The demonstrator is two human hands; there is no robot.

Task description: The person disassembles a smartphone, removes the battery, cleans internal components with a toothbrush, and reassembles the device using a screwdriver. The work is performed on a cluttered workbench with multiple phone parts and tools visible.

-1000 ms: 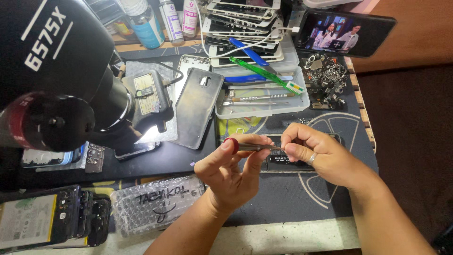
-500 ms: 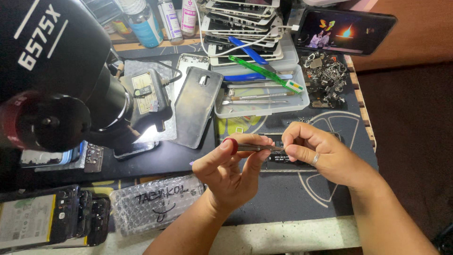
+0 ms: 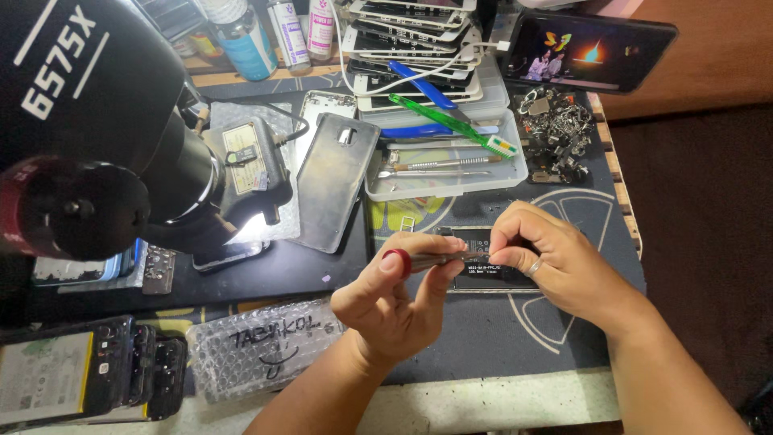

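Above the dark work mat (image 3: 515,338), your left hand (image 3: 394,302) pinches a slim screwdriver (image 3: 439,259) by its red-capped end, long axis near horizontal, tip pointing right. Your right hand (image 3: 555,262) closes thumb and forefinger narrowly on the tip end. Beneath lies a small black circuit board (image 3: 483,270), near a white tool tray (image 3: 451,173).

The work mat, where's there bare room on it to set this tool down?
Bare mat shows in front of the left hand, toward the near table edge, and a dark strip between the bubble-wrap bag and the phone back cover. The far side is crowded: tool tray, stacked phones, loose metal parts.
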